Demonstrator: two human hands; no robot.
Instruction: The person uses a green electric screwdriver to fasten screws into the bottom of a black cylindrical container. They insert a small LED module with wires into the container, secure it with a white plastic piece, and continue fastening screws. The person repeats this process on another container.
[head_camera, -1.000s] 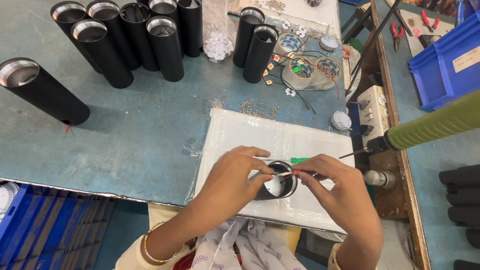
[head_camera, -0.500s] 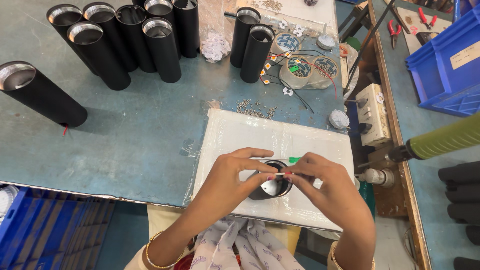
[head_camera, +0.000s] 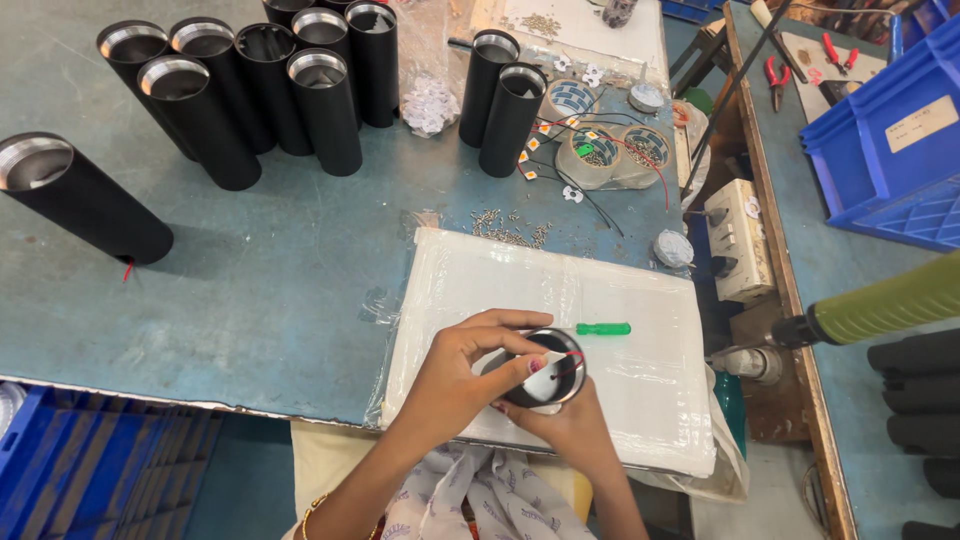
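A short black tube (head_camera: 520, 398) with a shiny metal rim stands upright on a white plastic-covered pad (head_camera: 640, 385) at the table's near edge. My right hand (head_camera: 568, 432) grips the tube from the near side. My left hand (head_camera: 455, 380) reaches across from the left, its fingers on a small white square piece (head_camera: 545, 381) with a red wire in the tube's mouth. A small green-handled screwdriver (head_camera: 603, 328) lies loose on the pad just beyond the tube.
Several tall black tubes (head_camera: 260, 90) stand at the back left, one (head_camera: 75, 200) apart at the left, two (head_camera: 500, 100) at the back centre. Tape rolls holding small parts (head_camera: 600, 150), loose screws (head_camera: 510, 232), a switch box (head_camera: 745, 250), a green-handled power tool (head_camera: 885, 305) and blue bins (head_camera: 890, 140) lie to the right.
My right hand has put down the green screwdriver and moved from the tube's right side to its near side. My left hand stays at the rim.
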